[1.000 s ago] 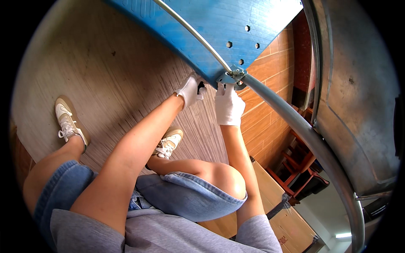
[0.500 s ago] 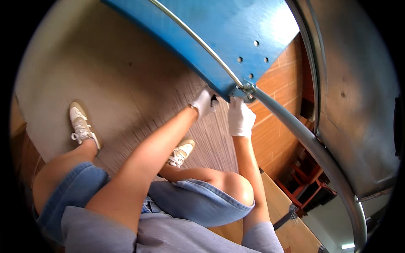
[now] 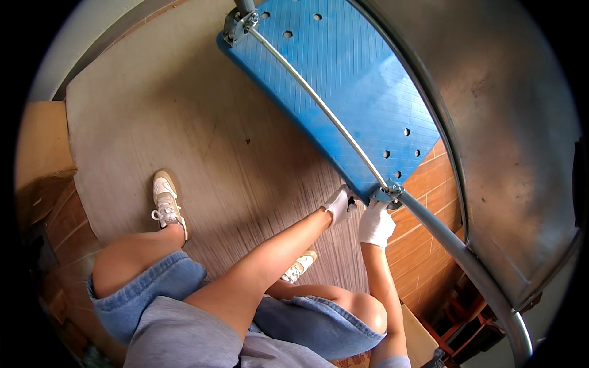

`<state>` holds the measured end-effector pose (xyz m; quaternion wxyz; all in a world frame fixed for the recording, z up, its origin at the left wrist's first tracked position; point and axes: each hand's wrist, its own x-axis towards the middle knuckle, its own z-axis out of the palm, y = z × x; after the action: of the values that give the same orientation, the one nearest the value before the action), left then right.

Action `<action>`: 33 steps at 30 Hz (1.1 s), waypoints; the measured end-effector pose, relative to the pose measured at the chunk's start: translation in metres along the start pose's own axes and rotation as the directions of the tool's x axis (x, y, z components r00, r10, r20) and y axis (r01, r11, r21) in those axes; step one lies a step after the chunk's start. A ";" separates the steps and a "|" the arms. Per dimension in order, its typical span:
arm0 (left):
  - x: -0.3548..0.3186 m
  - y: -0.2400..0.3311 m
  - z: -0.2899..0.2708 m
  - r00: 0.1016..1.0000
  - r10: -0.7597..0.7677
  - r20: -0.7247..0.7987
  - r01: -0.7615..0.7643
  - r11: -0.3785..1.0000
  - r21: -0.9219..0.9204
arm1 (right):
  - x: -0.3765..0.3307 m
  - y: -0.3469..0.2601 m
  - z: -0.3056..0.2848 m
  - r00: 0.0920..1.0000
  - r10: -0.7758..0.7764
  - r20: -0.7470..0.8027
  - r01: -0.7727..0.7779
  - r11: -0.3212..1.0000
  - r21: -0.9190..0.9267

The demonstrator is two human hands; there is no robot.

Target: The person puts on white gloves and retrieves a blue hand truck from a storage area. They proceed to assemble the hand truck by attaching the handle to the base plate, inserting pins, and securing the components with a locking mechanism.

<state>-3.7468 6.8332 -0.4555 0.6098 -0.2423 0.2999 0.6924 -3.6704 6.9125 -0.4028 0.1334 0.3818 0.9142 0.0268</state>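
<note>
A blue platform trolley deck (image 3: 343, 92) lies ahead, with ridges and several holes. A thin metal rod (image 3: 322, 110) runs along its near side between two metal brackets. My left hand (image 3: 339, 205), in a white glove, is at the deck's near corner, fingers closed about a small dark thing I cannot make out. Just right of it, my white-gloved right hand (image 3: 377, 224) reaches up to the near bracket (image 3: 388, 192), its fingers curled against the bracket's underside. The fingertips are hidden there. From this bracket a grey tubular handle (image 3: 454, 245) curves toward the lower right.
A large dark metal panel (image 3: 497, 122) rises on the right, beside the handle tube. Under my feet is a grey-brown board (image 3: 233, 153) over brown tiles (image 3: 423, 245). A cardboard box (image 3: 43, 147) stands at the left; red-brown furniture (image 3: 460, 313) shows at the lower right.
My view has shifted, so the trolley sits lower and more of its deck and the far bracket show. Both hands stay at the same corner of the deck.
</note>
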 end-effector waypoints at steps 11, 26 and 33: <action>0.012 -0.012 -0.005 0.997 -0.058 -0.052 0.056 0.998 -0.026 | -0.006 0.006 -0.011 1.000 0.016 0.026 -0.017 1.000 0.016; 0.015 -0.014 -0.014 0.996 -0.072 -0.054 0.075 0.995 0.060 | -0.002 -0.022 -0.028 0.985 0.166 0.037 -0.169 0.982 0.085; 0.031 -0.029 -0.011 0.983 -0.095 -0.160 0.102 0.994 0.032 | -0.006 0.004 -0.013 1.000 -0.027 0.002 0.027 0.997 -0.078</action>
<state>-3.7227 6.8492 -0.4886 0.6225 -0.2985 0.3488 0.6338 -3.6670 6.9121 -0.3879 0.1491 0.3639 0.9174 0.0605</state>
